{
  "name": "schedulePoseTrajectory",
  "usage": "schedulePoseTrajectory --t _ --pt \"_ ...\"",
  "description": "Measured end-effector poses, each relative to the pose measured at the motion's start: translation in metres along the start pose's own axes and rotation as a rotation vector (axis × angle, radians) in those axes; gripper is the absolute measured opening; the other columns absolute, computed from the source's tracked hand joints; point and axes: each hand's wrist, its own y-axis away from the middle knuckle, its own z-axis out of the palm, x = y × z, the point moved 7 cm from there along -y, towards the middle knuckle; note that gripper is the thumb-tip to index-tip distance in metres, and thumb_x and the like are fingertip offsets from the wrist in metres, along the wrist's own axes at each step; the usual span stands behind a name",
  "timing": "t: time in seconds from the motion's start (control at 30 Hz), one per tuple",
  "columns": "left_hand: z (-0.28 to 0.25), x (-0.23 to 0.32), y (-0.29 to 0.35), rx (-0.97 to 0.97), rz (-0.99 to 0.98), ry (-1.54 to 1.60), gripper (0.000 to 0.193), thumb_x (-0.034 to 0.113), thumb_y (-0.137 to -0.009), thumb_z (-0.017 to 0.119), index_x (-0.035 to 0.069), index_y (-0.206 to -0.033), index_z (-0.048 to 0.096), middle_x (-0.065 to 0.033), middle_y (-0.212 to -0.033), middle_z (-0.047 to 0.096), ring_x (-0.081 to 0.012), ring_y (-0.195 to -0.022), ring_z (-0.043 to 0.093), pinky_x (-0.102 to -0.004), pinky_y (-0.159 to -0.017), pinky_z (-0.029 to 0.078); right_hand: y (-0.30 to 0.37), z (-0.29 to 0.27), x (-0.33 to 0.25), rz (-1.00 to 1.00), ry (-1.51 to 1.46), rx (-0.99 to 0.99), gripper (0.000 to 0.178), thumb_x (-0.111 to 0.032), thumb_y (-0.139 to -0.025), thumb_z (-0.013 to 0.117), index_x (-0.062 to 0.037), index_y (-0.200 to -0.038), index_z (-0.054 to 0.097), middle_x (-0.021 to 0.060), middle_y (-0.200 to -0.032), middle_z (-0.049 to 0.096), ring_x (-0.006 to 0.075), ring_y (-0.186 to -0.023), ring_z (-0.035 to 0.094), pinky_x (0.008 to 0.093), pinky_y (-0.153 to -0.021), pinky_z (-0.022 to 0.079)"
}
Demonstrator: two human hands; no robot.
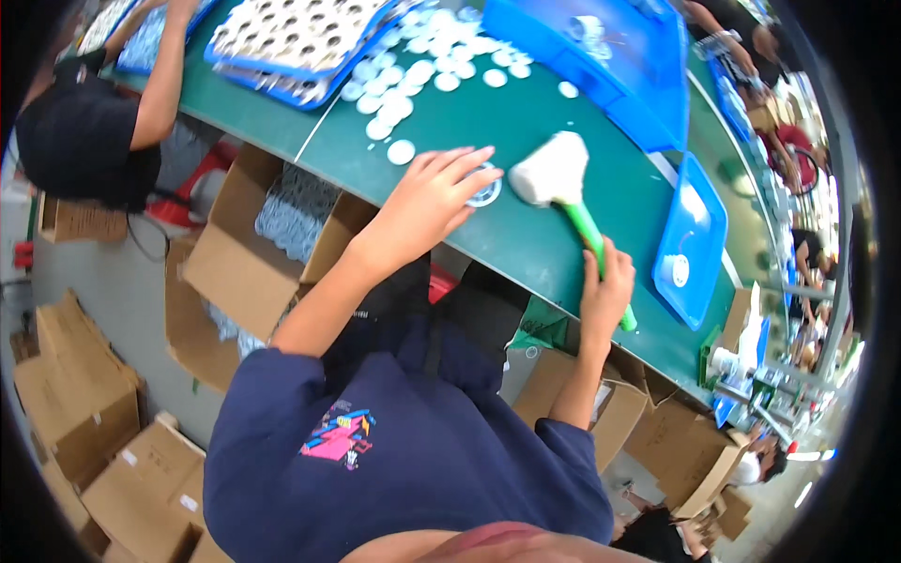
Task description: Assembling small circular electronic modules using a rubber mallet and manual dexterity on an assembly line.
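Note:
My right hand (608, 286) is wrapped round the green handle of a mallet (554, 171). The mallet's bulky white head, which looks wrapped, is above the green table, to the right of my left hand. My left hand (427, 202) steadies a small round plastic part (484, 190) near the table's front edge, its fingers and thumb around the part's left side. Part of that piece is hidden under the fingers. Beyond my left hand, many loose white discs (401, 152) are scattered on the table (455, 117).
Blue trays of white parts (300, 38) are stacked at the far left. A large blue bin (648, 117) stands at the back; a shallow blue tray (693, 253) lies at right. Cardboard boxes (239, 239) of grey-blue parts stand below the table. A co-worker (94, 136) sits at left.

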Motion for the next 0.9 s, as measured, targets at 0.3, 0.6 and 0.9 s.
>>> schedulePoseTrajectory --t 0.3,0.6,0.9 --pt "-0.037 0.016 0.090 0.550 -0.156 0.320 0.030 0.007 -0.082 0.079 0.007 -0.111 0.070 -0.0108 -0.111 0.070 -0.0315 -0.104 0.066 -0.0424 -0.092 0.051 0.024 -0.031 -0.016 0.125 -0.022 0.347 0.038 -0.018 -0.099 0.069 0.0047 -0.129 0.063 0.0213 -0.132 0.058 0.0356 -0.123 0.056 0.0459 -0.106 0.043" --pt "0.076 -0.177 0.289 0.630 -1.036 0.248 0.015 0.009 -0.093 0.067 0.000 -0.106 0.069 -0.0182 -0.102 0.066 -0.0354 -0.098 0.066 -0.0433 -0.089 0.052 0.024 0.050 -0.239 -0.568 -0.525 -0.368 0.056 -0.005 -0.083 0.081 -0.0017 -0.135 0.061 0.0228 -0.140 0.053 0.0411 -0.127 0.056 0.0470 -0.105 0.049" --pt "0.167 -0.343 0.366 -0.055 -1.523 0.008 0.101 0.028 -0.072 0.091 0.012 -0.154 0.034 -0.0239 -0.148 0.042 -0.0474 -0.130 0.051 -0.0572 -0.101 0.050 -0.029 0.119 -0.298 -0.743 -0.042 -0.449 0.074 -0.014 -0.086 0.078 -0.0041 -0.152 0.045 0.0256 -0.157 0.037 0.0486 -0.144 0.038 0.0529 -0.118 0.036"
